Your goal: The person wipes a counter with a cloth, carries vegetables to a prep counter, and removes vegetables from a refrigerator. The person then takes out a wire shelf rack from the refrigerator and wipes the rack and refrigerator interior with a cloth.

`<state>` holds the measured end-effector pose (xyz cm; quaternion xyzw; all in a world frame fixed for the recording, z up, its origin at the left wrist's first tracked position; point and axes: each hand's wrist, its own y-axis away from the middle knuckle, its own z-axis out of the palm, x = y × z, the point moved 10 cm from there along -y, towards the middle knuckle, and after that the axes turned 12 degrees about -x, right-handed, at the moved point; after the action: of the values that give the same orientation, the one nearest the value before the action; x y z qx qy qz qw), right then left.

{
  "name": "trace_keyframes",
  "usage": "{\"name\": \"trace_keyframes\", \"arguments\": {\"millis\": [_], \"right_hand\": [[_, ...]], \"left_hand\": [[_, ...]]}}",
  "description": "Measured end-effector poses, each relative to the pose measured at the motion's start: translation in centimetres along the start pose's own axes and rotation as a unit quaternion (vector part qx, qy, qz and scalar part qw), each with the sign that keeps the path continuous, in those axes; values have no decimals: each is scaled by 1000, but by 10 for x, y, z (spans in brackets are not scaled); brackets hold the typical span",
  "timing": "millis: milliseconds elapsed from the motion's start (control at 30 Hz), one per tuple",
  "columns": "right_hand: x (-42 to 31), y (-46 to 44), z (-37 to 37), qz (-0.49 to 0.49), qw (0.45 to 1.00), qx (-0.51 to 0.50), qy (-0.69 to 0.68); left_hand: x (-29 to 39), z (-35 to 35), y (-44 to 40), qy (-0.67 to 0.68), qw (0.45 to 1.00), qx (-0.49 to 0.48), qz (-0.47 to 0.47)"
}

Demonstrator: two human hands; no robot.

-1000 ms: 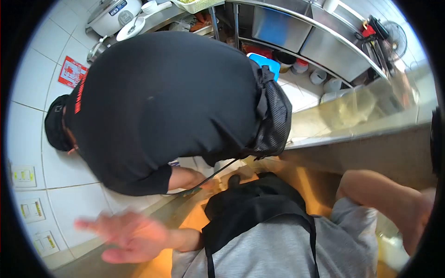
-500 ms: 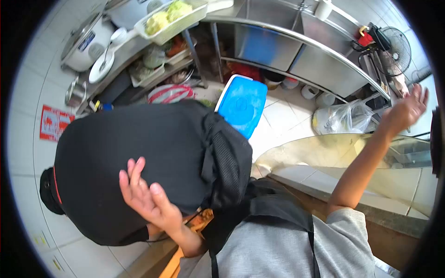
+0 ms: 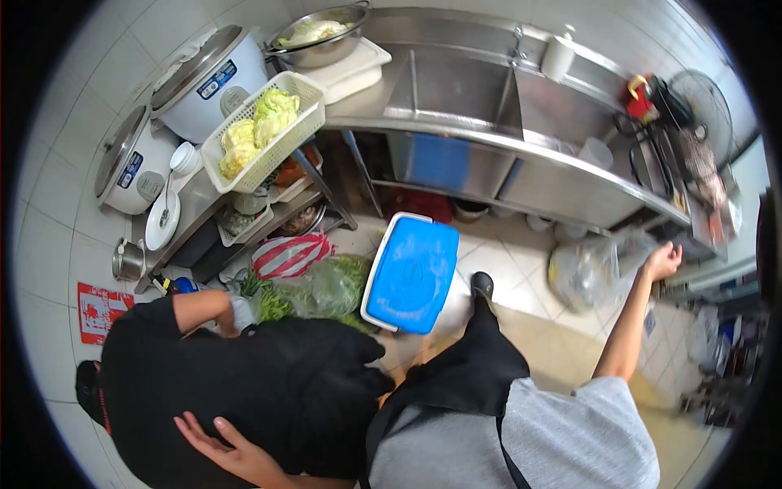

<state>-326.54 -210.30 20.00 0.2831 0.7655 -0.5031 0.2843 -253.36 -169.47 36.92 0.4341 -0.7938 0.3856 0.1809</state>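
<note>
In the head view, the left hand (image 3: 232,452) is spread, palm and fingers unfolded, over the black shirt (image 3: 236,391) of a bent co-worker; whether it touches the cloth I cannot tell. The right hand (image 3: 663,261) is held well out to the other side, fingers loosely bent, just beside a clear plastic bag (image 3: 582,273) on the floor (image 3: 517,273). It seems to hold nothing, but whether the fingers close on something I cannot tell. Arms held this wide are probably for balance or clearance, since the co-worker fills the near floor.

The cooler (image 3: 417,269), blue lid on, stands on the floor, perhaps because it is too bulky for the tabletop (image 3: 191,196). The basket (image 3: 281,152) of cabbage (image 3: 275,116) sits at the tabletop's front edge, near the sink (image 3: 456,90); its pierced walls would let water drain. Leafy greens (image 3: 346,277) lie low beside the cooler, partly under plastic, likely for want of room above.

The co-worker's bent body hides what they are handling; only one pale-covered hand (image 3: 242,312) shows. The left forearm is cut off at the bottom edge, the plastic bag's contents are unclear, and the dark rim swallows the corners.
</note>
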Motion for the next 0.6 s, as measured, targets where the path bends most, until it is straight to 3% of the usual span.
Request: {"name": "trace_keyframes", "arguments": {"millis": [67,133,267,300,367,400,433,500,600], "right_hand": [[-30,-15,52,-18,995,-20,-95],[-73,-33,121,-94,989,-69,-96],[-140,-25,304,-138,933,-287,-169],[-163,-6,350,-151,892,-354,-235],[-182,58,444,-49,788,-562,-246],[-202,95,471,-67,747,-619,-234],[-239,134,469,-12,681,-702,-210],[-273,205,494,45,561,-796,-222],[-346,275,511,54,441,-870,-213]], "left_hand": [[16,21,-1,-20,999,48,10],[48,66,1,-37,997,62,2],[110,254,-9,169,976,-125,-56],[130,301,-15,195,963,-175,-56],[165,383,-28,261,930,-253,-48],[180,418,-33,298,910,-284,-44],[190,452,-37,331,888,-317,-50],[217,506,-44,396,840,-365,-63],[234,578,-54,448,790,-410,-87]]}}
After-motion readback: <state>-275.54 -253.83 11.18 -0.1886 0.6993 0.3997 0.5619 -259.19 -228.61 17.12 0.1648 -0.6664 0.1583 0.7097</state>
